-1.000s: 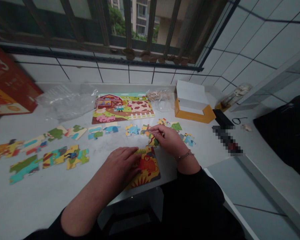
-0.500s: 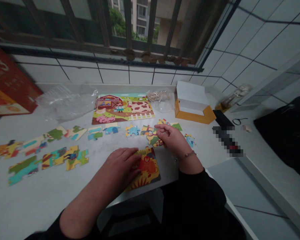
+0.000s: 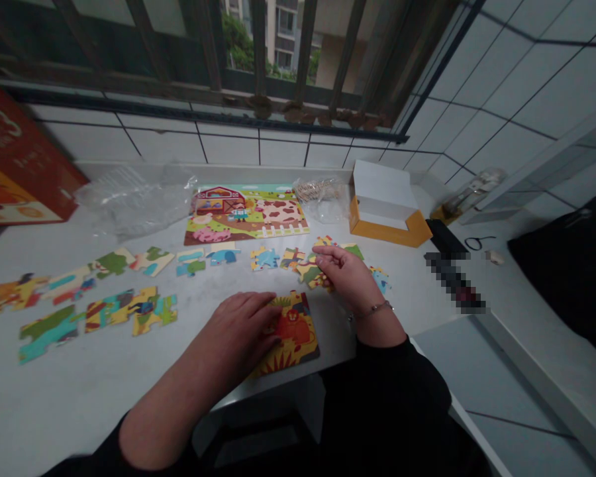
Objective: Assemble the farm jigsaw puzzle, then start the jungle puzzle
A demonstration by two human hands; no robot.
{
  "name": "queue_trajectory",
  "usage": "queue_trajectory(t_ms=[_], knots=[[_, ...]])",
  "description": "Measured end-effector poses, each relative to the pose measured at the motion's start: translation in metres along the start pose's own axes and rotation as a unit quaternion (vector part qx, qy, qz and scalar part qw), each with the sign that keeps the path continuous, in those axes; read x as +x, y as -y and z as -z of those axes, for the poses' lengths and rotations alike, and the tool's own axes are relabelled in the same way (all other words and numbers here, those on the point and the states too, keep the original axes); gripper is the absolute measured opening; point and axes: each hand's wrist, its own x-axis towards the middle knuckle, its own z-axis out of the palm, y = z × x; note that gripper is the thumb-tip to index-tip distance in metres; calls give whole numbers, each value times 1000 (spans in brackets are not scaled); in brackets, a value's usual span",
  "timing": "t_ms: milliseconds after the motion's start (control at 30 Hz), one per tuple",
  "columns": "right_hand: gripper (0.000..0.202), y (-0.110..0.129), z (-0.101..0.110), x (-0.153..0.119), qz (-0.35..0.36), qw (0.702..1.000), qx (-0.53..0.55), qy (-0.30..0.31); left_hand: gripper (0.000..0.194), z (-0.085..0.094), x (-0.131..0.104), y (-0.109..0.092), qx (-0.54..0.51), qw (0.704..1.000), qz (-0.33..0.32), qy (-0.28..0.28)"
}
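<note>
My left hand lies with fingers stretched out over the left part of a joined jigsaw section showing an orange lion on yellow, near the counter's front edge. The hand hides part of that section. Behind it, my right hand has thumb and fingers closed at the edge of a green and yellow puzzle piece; the fingertips partly cover it. Close by lie a blue and yellow piece, a brown and yellow piece and a light blue piece beside the right wrist.
More loose puzzle pieces spread in rows to the left. At the back are a farm picture puzzle, plastic bags and an open yellow box. A red box stands far left; a dark object lies right.
The view has shifted slightly. Both hands keep nearly the same places, the left on the lion section and the right at the green and yellow puzzle piece.
</note>
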Motion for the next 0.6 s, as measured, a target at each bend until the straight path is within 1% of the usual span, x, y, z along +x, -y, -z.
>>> queue_trajectory(t_ms=[133,267,333,500,600], knots=[[44,2,-3,-1,-10,999,13,-27,36,0,0,1,1,1000,1,3],[43,3,-5,-1,-37,997,61,-21,36,0,-1,1,-4,1000,3,-2],[45,4,-5,-2,-46,996,67,-22,36,0,-2,2,-8,1000,2,-7],[46,6,-2,-4,-21,997,55,-47,35,-2,-2,3,-11,1000,-3,-17],[46,5,-2,-4,-12,997,60,-48,35,-2,-2,3,-4,1000,0,-14]])
